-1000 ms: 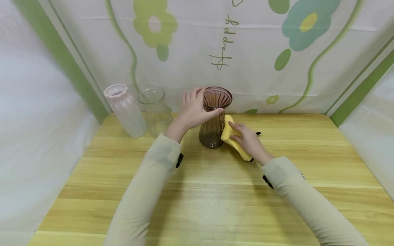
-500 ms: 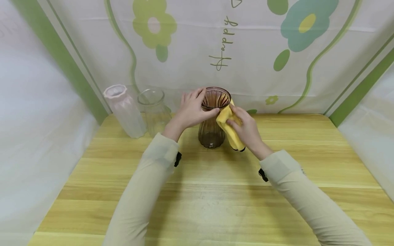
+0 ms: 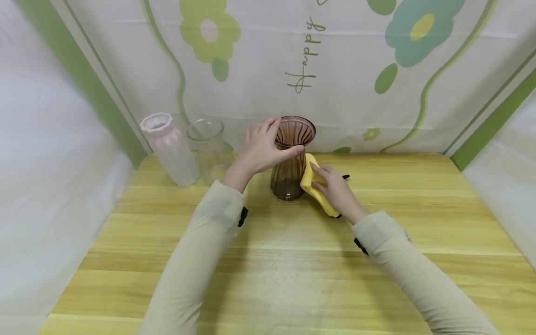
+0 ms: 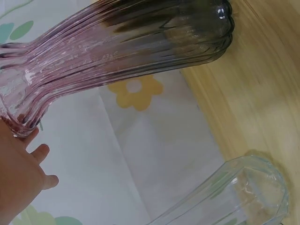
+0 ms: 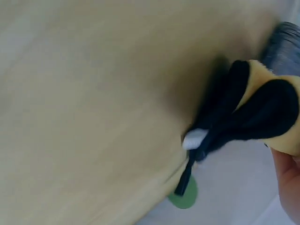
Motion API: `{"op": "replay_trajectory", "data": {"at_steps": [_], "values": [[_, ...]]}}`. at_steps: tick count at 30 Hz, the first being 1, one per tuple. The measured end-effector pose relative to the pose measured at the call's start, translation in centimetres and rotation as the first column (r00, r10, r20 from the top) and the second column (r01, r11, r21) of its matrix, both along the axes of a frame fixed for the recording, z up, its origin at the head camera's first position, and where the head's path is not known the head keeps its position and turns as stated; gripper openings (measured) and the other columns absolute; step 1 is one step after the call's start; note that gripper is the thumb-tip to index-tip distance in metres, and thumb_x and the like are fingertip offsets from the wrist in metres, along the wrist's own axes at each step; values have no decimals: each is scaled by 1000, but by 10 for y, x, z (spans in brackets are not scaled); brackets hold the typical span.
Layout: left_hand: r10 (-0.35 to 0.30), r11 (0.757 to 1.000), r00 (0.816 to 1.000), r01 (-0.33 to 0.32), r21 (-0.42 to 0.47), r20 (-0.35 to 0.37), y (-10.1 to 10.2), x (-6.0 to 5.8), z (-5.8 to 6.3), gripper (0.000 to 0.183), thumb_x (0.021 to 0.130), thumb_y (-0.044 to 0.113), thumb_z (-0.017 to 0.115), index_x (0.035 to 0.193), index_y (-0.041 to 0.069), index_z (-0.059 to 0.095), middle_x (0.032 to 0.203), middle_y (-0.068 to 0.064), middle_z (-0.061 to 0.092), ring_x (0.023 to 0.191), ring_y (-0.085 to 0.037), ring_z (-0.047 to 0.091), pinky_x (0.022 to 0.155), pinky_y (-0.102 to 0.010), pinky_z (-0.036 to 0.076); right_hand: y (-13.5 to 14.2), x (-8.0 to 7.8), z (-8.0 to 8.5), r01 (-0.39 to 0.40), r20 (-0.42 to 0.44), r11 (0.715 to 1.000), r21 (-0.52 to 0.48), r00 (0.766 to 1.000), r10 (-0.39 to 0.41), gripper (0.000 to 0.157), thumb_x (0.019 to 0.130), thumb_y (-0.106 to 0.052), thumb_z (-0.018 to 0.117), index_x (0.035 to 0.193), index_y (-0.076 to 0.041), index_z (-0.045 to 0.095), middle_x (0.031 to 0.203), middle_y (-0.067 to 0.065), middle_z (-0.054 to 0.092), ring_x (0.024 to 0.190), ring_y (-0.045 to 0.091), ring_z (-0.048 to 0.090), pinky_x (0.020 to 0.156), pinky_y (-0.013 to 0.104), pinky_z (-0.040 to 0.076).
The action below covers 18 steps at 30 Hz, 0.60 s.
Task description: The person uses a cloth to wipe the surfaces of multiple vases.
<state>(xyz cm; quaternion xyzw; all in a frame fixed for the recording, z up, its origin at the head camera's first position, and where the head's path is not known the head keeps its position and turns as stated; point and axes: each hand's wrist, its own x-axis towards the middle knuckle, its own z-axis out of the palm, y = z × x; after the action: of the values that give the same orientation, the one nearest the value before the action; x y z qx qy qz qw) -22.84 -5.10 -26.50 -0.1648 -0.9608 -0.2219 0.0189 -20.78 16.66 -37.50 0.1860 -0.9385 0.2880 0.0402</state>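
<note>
Table (image 3: 293, 279) runs wide in front and right. Right hand (image 3: 338, 190) pinches the cloth (image 3: 315, 190) beside the brown vase (image 3: 288, 174), lower than half a second ago (contact's hard to call, right wrist view's blurry). Left hand (image 3: 263, 150) has thumb and fingers spread around the vase's rim (image 3: 297, 117). Clear vase (image 3: 211, 151) and white vase (image 3: 173, 158) block the left; back edge (image 3: 398, 154) and curtain (image 3: 347, 93) sit just behind.

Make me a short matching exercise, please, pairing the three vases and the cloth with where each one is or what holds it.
1. white vase
2. clear vase
3. brown vase
4. yellow cloth

A. pinched in the right hand
B. between the other two vases
C. held near its rim by the left hand
D. farthest left of the vases

Pairs: 1-D; 2-B; 3-C; 4-A
</note>
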Motion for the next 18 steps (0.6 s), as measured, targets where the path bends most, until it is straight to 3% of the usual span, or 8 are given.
{"op": "replay_trajectory", "data": {"at_steps": [7,14,18], "values": [[16,1000,1000,-16,22,-4,1,2,0,99,84,69,51,154,10,15,159,-8,16,148,-30,14,123,-50,0,7,1,-14,-29,15,996,82,1000,27,57,92,-13,62,145,-8,41,137,30,48,121,47,52,102,54,44],[-1,1000,1000,1,0,-11,-1,2,1,94,86,67,49,154,10,17,159,-8,20,147,-30,16,122,-53,1,5,1,-1,-7,7,1000,-1,1000,7,56,90,-12,63,143,-8,44,137,28,49,125,45,49,106,54,41],[-16,1000,1000,16,-10,-3,-3,2,4,92,87,66,49,154,11,17,159,-8,21,147,-30,18,122,-54,2,1,-1,11,-4,-57,995,-102,998,-2,55,89,-11,64,141,-7,46,136,25,52,125,42,50,106,53,41]]}}
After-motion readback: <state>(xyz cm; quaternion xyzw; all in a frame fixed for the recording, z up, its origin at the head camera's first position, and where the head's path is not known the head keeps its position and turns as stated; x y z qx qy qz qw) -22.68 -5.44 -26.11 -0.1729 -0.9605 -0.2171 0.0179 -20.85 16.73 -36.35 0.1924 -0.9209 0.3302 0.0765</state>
